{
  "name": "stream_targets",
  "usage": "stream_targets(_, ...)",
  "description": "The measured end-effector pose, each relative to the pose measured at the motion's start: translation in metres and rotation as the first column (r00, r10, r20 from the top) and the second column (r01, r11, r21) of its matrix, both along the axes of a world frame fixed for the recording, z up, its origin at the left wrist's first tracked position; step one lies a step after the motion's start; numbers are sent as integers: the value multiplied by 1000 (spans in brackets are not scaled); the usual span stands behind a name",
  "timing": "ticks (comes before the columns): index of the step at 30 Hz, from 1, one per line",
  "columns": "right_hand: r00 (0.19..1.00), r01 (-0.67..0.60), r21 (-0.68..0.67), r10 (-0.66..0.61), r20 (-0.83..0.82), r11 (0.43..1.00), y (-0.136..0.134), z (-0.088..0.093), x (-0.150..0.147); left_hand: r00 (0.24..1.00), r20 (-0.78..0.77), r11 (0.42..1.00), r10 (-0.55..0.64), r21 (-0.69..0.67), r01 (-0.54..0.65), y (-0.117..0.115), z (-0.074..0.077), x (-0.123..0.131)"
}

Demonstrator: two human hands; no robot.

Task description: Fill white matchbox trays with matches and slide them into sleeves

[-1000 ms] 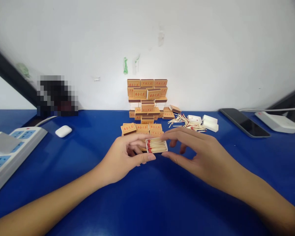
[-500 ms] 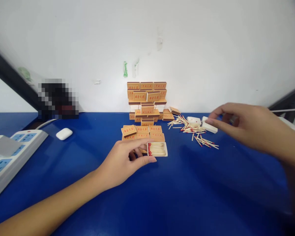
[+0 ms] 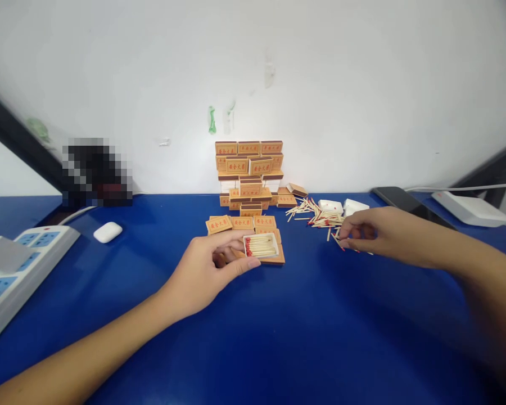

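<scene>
Between the fingers and thumb of my left hand [image 3: 208,267] is a white matchbox tray [image 3: 277,246], tilted slightly and lined with red-headed matches [image 3: 259,246]. It is held over flat-lying orange matchboxes [image 3: 265,223]. My right hand [image 3: 373,232] is low over the loose matches [image 3: 329,218], with its fingers curled and a gap between thumb and index fingertip. Its thumb is at a few matches close to the table; part of that small group is hidden under the hand. Just behind it lie white trays [image 3: 356,207].
A stepped stack of matchboxes [image 3: 249,165] stands against the wall. On the left are a power strip [image 3: 46,264] and a white earphone case [image 3: 108,232]. A dark phone [image 3: 398,198] and a white box-like device [image 3: 470,207] lie at the back right on the blue table [image 3: 253,349].
My right hand has moved from the white trays down and forward to the loose matches. My left hand has raised the tray slightly and shifted it left, uncovering matchboxes beneath.
</scene>
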State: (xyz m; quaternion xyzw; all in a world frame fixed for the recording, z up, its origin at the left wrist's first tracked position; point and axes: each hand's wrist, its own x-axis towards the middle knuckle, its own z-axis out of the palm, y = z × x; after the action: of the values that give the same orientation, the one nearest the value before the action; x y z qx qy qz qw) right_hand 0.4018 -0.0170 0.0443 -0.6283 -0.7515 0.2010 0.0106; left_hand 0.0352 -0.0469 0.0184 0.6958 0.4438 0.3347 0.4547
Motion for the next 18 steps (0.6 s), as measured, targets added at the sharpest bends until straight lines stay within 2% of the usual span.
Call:
stream_targets(5, 999, 30, -15, -30, -25, 999, 5, -12, -1, 995, -16, 995, -101, 3, 101, -3, -2, 1)
stream_targets(10, 999, 0, -22, -1, -35, 1000, 3, -7, -1, 994, -3, 994, -105, -9, 105, -4, -1, 3)
stream_targets(14, 1000, 19, 52, -18, -17, 998, 0, -2, -7, 995, 23, 996, -94, -8, 94, -4, 0, 2)
stream_targets(18, 997, 27, 144, -36, 62, 989, 4, -8, -13, 994, 5, 994, -113, 16, 113, -5, 0, 2)
